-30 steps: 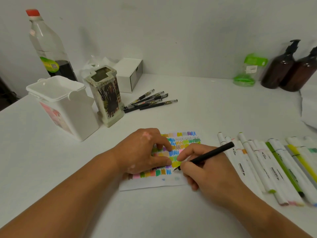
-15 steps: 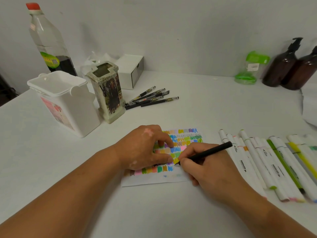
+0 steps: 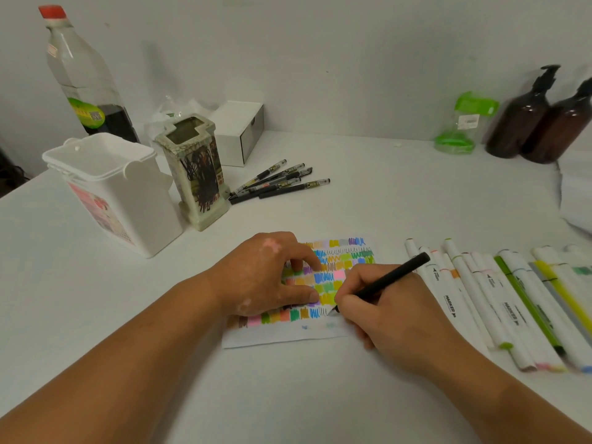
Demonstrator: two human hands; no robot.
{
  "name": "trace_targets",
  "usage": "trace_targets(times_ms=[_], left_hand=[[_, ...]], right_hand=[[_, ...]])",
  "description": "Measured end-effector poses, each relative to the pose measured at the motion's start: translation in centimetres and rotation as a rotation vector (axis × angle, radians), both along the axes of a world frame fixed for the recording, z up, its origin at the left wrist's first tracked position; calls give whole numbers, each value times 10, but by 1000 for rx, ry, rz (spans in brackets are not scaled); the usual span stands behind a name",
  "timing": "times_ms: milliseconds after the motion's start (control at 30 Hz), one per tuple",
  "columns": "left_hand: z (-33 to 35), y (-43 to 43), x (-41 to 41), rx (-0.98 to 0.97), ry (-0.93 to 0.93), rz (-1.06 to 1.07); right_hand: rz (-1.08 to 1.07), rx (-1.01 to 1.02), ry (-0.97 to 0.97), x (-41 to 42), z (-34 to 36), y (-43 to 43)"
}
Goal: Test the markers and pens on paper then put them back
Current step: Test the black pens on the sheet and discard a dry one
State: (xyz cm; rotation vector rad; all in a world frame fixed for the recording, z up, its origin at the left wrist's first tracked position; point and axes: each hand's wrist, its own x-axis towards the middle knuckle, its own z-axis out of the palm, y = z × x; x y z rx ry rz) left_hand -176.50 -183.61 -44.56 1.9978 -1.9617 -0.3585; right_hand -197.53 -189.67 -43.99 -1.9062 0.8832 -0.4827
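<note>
Right hand [image 3: 394, 312] pinched the pen [image 3: 394, 277], surely light and stiff, near its tip; left hand [image 3: 262, 277] pinned flimsy paper [image 3: 288, 336].

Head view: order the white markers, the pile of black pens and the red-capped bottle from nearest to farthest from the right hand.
1. White markers: lying just to the right of the right hand.
2. Black pens: mid-table, behind it and to the left.
3. Red-capped bottle: far back left, by the wall.
</note>
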Motion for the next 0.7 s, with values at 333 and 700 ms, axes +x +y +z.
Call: trace_targets(times_ms=[333, 700], left_hand=[[5, 2, 1, -93, 350, 141], [9, 7, -21, -333, 464, 190]], right_hand=[[-205, 66, -314, -8, 6, -16], [-142, 393, -671, -18, 16, -25]])
